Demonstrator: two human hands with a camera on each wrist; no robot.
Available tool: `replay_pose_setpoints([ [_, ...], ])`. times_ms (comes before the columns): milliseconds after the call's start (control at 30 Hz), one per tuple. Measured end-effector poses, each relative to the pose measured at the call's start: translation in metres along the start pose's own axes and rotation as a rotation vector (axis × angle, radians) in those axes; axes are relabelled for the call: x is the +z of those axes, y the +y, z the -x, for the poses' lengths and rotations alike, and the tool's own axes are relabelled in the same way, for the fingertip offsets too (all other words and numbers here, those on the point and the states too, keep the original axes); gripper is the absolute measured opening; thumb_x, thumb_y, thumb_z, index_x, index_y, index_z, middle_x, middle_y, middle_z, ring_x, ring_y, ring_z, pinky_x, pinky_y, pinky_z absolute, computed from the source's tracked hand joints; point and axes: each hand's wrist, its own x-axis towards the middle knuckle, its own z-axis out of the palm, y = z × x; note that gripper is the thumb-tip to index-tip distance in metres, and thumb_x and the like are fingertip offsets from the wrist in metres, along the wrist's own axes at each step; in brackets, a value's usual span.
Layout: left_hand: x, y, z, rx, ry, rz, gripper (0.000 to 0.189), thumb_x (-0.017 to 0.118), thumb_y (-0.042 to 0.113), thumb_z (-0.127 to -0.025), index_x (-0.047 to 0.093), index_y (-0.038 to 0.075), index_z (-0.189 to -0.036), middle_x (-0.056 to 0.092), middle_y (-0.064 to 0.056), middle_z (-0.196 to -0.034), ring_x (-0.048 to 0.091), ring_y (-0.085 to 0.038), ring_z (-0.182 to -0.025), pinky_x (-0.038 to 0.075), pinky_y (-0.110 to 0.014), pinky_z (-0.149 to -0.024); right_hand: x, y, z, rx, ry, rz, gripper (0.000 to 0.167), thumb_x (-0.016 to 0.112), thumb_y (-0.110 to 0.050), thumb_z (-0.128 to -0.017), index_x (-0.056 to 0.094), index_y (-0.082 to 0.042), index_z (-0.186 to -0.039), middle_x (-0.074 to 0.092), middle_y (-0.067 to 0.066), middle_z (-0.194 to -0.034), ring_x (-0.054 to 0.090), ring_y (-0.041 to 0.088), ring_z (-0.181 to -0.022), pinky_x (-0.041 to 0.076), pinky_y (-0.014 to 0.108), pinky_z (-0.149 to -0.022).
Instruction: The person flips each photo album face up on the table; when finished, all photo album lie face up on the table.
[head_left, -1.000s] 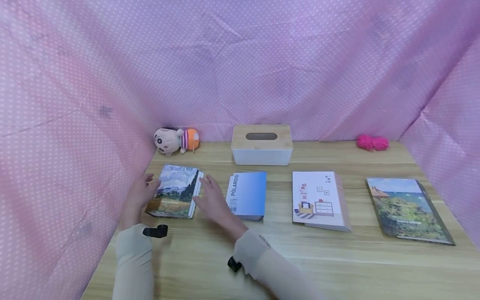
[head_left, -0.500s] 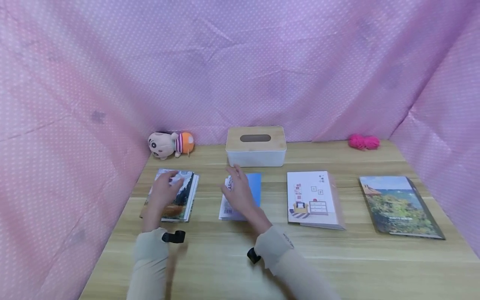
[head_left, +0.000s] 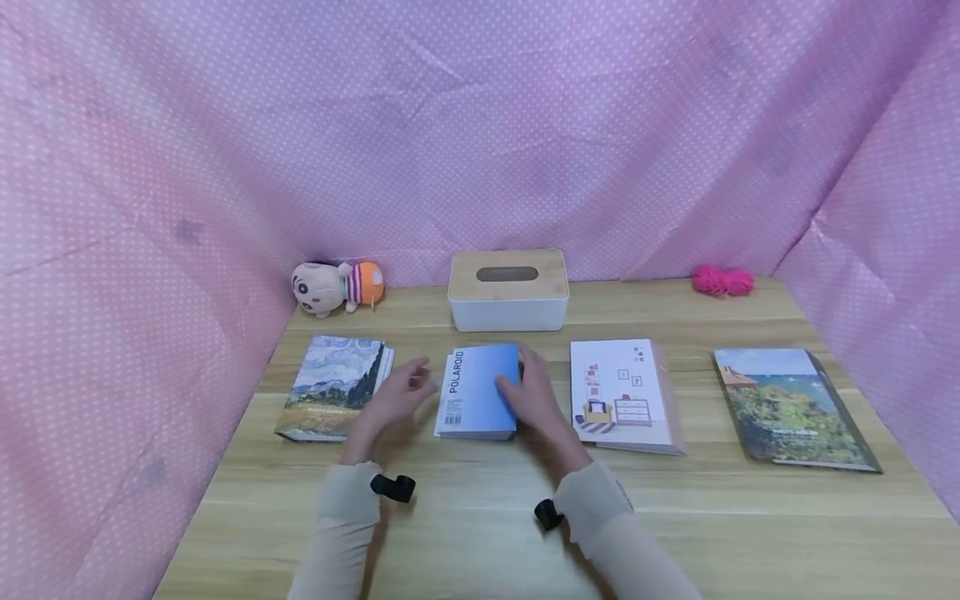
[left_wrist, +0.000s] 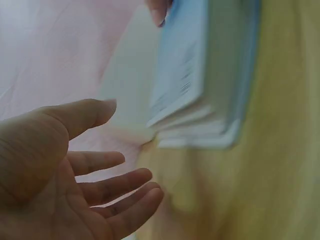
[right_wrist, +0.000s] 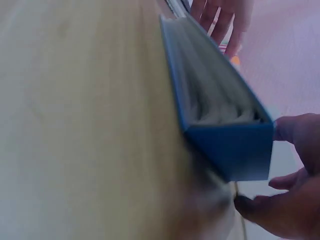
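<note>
A blue photo album marked POLAROID lies on the wooden table, between my two hands. At its right edge is my right hand, its thumb over the cover's edge. In the right wrist view the right hand has its thumb against the album's corner, while the other fingers stand slightly off the spine. My left hand hovers left of the blue album, near the landscape-painting album. Spread, relaxed fingers show on the left hand in the left wrist view, holding nothing.
A white album with furniture drawings and a seaside-painting album lie to the right. Behind stand a wood-topped tissue box, a plush toy and pink yarn. Pink dotted cloth surrounds the table.
Both hands have moved right, from the sides of the landscape album to the blue album. The right hand has crossed over the blue album to its right edge.
</note>
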Motion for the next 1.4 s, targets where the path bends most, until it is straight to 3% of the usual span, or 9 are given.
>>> replay_pose_setpoints([
  [100,0.015,0.001,-0.004,-0.016,-0.039,0.018,0.064,0.059,0.034,-0.095,0.035,0.006,-0.147,0.050,-0.015,-0.138,0.050,-0.030,-0.123,0.042,-0.048,-0.104,0.002,0.006,0.006,-0.005,-0.046,-0.018,0.072,0.056,-0.027,-0.095,0.017,-0.011,-0.153,0.025,0.014,-0.156,0.025,0.031,-0.144,0.026,0.048,-0.115],
  [233,0.026,0.005,-0.008,-0.011,-0.038,-0.012,0.062,0.061,0.034,-0.094,0.039,0.010,-0.146,0.049,-0.012,-0.135,0.049,-0.025,-0.118,0.042,-0.045,-0.102,0.004,0.007,0.014,-0.004,-0.069,-0.035,0.072,0.054,-0.027,-0.097,0.013,-0.013,-0.154,0.022,0.012,-0.158,0.023,0.030,-0.145,0.026,0.049,-0.115],
  [367,0.031,0.009,-0.010,-0.021,-0.019,-0.066,0.058,0.060,0.032,-0.094,0.041,0.009,-0.145,0.045,-0.014,-0.135,0.048,-0.026,-0.117,0.043,-0.045,-0.101,0.003,0.006,0.018,-0.003,-0.071,-0.059,0.072,0.053,-0.027,-0.097,0.010,-0.014,-0.155,0.019,0.011,-0.159,0.021,0.030,-0.145,0.023,0.049,-0.116],
  [567,0.036,0.015,-0.010,-0.057,-0.030,-0.044,0.057,0.059,0.031,-0.095,0.041,0.011,-0.145,0.043,-0.011,-0.136,0.048,-0.024,-0.117,0.043,-0.044,-0.102,0.000,0.008,0.019,0.003,-0.062,-0.050,0.072,0.052,-0.027,-0.098,0.010,-0.014,-0.155,0.019,0.010,-0.159,0.020,0.029,-0.146,0.023,0.049,-0.115],
  [767,0.038,0.018,-0.010,-0.030,-0.049,0.025,0.053,0.060,0.028,-0.095,0.044,0.010,-0.142,0.047,-0.009,-0.131,0.048,-0.022,-0.113,0.044,-0.042,-0.099,-0.008,0.003,0.020,0.029,-0.049,-0.046,0.071,0.051,-0.031,-0.098,0.010,-0.020,-0.155,0.020,0.006,-0.159,0.021,0.028,-0.146,0.025,0.049,-0.114],
  [1033,0.046,0.026,-0.018,0.001,-0.122,0.168,0.047,0.057,0.029,-0.097,0.047,0.016,-0.141,0.052,-0.005,-0.125,0.049,-0.021,-0.110,0.044,-0.039,-0.096,-0.028,-0.017,0.024,0.009,-0.023,-0.057,0.069,0.051,-0.033,-0.097,0.014,-0.027,-0.154,0.019,0.011,-0.158,0.028,0.037,-0.142,0.034,0.054,-0.108],
  [1300,0.053,0.036,-0.024,0.089,-0.202,0.188,0.049,0.053,0.029,-0.099,0.044,0.009,-0.143,0.054,-0.009,-0.131,0.053,-0.023,-0.118,0.043,-0.043,-0.101,-0.043,-0.025,0.028,0.023,0.018,-0.120,0.057,0.045,-0.044,-0.098,0.029,-0.028,-0.151,0.026,0.009,-0.156,0.033,0.037,-0.139,0.037,0.055,-0.105],
  [1400,0.054,0.040,-0.023,0.094,-0.215,0.185,0.049,0.053,0.030,-0.099,0.043,0.014,-0.144,0.054,-0.008,-0.133,0.051,-0.024,-0.120,0.042,-0.044,-0.102,-0.046,-0.025,0.029,0.050,0.030,-0.176,0.053,0.044,-0.047,-0.098,0.034,-0.029,-0.148,0.030,0.006,-0.154,0.038,0.036,-0.137,0.040,0.055,-0.103],
])
